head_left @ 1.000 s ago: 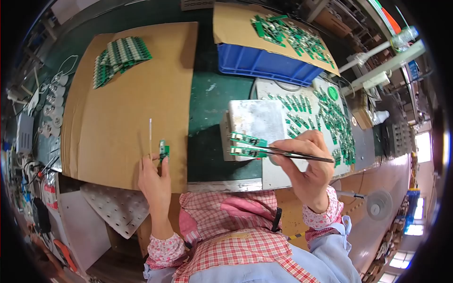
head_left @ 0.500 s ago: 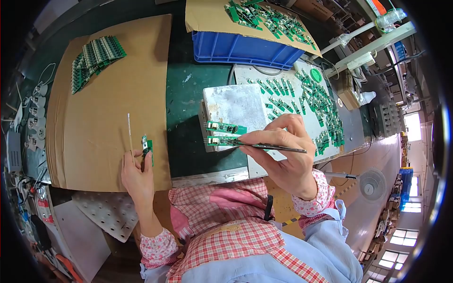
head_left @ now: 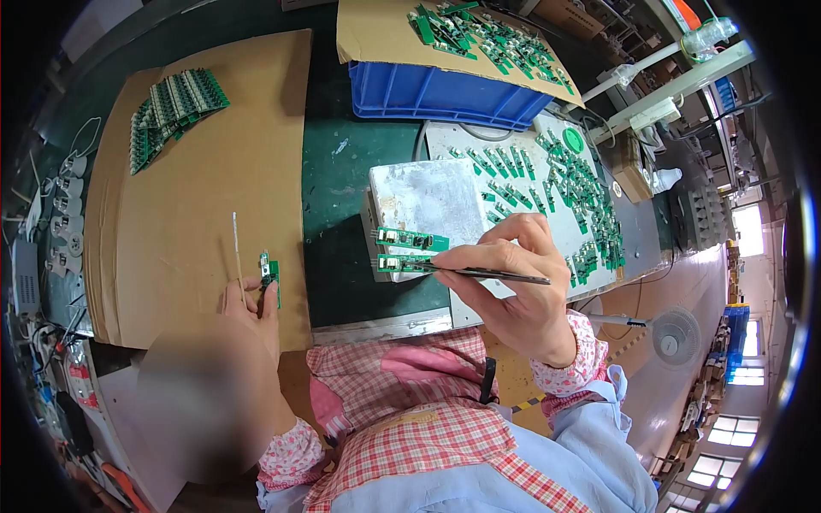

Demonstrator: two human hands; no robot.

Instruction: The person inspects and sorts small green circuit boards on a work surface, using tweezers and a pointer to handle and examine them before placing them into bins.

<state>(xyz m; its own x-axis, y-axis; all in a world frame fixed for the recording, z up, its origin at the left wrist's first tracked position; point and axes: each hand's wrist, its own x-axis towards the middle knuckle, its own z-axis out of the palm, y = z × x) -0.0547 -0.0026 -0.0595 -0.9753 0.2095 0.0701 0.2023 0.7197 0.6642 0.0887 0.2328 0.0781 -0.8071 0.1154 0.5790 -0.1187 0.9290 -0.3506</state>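
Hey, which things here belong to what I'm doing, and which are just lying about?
Likely in the job:
Tweezers in your right hand
Two boards on the metal block
Thin stick in your left hand
Laid-out boards beyond your right hand

Probably just lying about:
White bottle
Green disc
Fan

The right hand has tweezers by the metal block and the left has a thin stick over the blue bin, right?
No: in the head view, the left hand has the thin stick over the large cardboard sheet, not the blue bin. The right hand has tweezers by the metal block.
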